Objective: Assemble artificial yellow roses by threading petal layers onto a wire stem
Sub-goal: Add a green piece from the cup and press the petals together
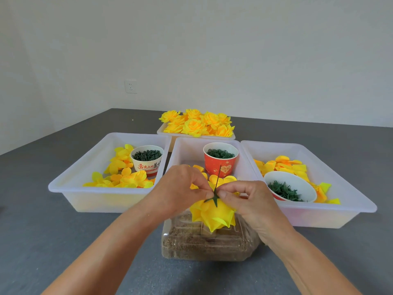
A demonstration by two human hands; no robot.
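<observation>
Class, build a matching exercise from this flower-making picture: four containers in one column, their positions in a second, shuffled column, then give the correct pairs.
Column 1
1. red cup
2. white cup with red lettering
3. tipped white bowl
4. tray of finished roses

Column 2
A. in the left tray
B. farthest back on the table
C. in the right tray
D. in the middle tray

Pairs: 1-D, 2-A, 3-C, 4-B

Three trays sit side by side across mid-frame on the bench [53, 241], each holding petals and a cup: left tray [70, 189], middle tray [182, 150], right tray [340, 199], with a fourth tray [161, 131] of roses behind.
</observation>
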